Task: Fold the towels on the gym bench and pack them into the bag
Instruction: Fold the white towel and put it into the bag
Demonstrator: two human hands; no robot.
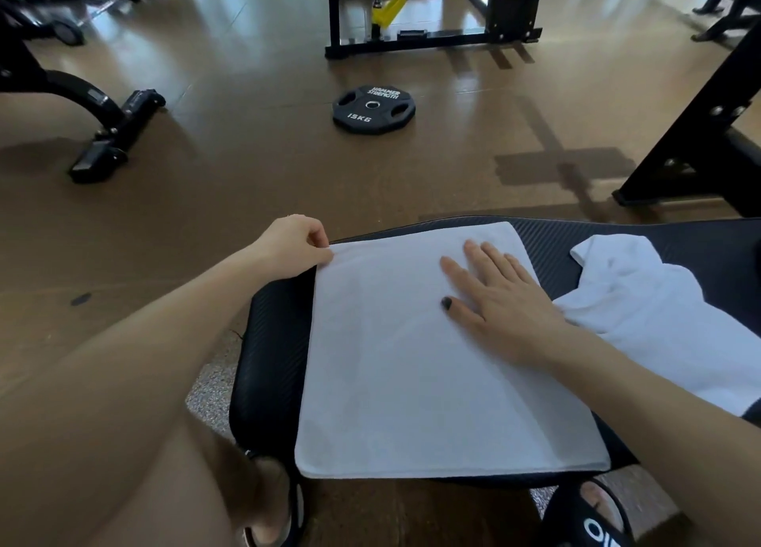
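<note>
Head view: we're looking down at the black padded table (271, 340), the gym bench carrying the towels. A white towel (395, 373) is lying flat on it, folded into a neat rectangle, its near edge hanging just past the table's near edge.

Our left hand (294, 244) is sitting at the towel's far left corner, grip clamped on it: thumb and fingers are pinching the corner right where it meets the table edge. Our right hand (500, 299) is pressing flat on the towel's far right part, grip apart, fingers straight and spread, palm down. The thumbnail is showing dark polish.

A second white towel (659, 320) is lying crumpled on the right side of the table, touching the folded one near our right wrist and running off toward the right frame edge.

We're not seeing a bag in this view.

On the brown floor beyond the table, a black weight plate (374, 109) marked 15KG is lying flat, well apart from the table. Black machine frames are standing at the top centre (432, 40), far left and right. A yellow part (389, 9) is sitting inside the top-centre frame. At the bottom, our feet are showing in black slides (589, 522) below the table.
</note>
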